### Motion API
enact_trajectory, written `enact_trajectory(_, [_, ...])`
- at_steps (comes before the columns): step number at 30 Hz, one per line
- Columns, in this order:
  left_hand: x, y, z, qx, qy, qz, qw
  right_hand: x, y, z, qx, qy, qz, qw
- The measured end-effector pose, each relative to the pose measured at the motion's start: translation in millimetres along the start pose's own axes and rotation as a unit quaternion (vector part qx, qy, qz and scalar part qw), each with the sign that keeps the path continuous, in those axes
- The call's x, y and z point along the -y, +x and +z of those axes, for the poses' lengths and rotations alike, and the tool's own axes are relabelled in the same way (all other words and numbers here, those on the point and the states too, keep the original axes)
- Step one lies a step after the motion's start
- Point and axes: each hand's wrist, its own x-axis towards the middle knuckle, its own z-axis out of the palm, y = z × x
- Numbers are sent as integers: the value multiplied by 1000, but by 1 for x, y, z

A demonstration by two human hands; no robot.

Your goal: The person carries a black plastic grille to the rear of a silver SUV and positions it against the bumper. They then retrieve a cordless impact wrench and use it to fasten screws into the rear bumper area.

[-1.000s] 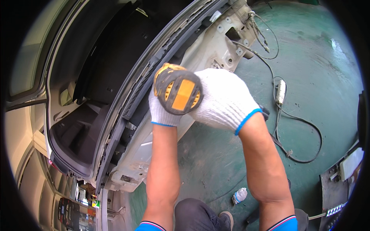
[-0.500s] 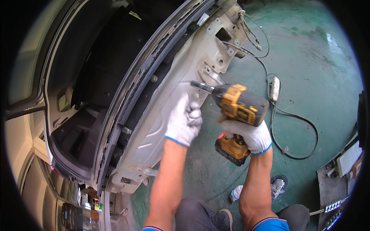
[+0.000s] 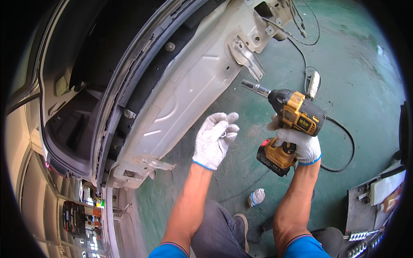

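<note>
My right hand (image 3: 301,144), in a white knit glove with a blue cuff, is wrapped round the handle of a yellow and black cordless impact wrench (image 3: 299,112). A long silver socket (image 3: 255,87) on its nose points up and left, apart from the car body. My left hand (image 3: 214,139), gloved the same way, is held palm up with the fingers curled in and the thumb against them. A small thing may lie between them, too small to name. Beside it runs the bare pale rear panel (image 3: 180,92) of a car, with a metal bracket (image 3: 248,59) sticking out from it.
Cables hang off the panel's far end. A white power strip (image 3: 314,84) and its black cord lie on the green floor (image 3: 348,56). A white glove (image 3: 257,197) lies by my shoe (image 3: 241,230). At right stands a tray (image 3: 365,206) with sockets and tools.
The wrench has swung right and away from the panel in my right hand. My left hand has drawn off the panel and turned palm up. The view has shifted.
</note>
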Motion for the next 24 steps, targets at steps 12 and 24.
enact_trajectory(12, [-27,-6,1,93,5,82,992,-46,-2,-21,184,107,51,976])
enact_trajectory(24, [-35,-7,5,233,-69,-88,966,-57,-4,-22,255,205,82,941])
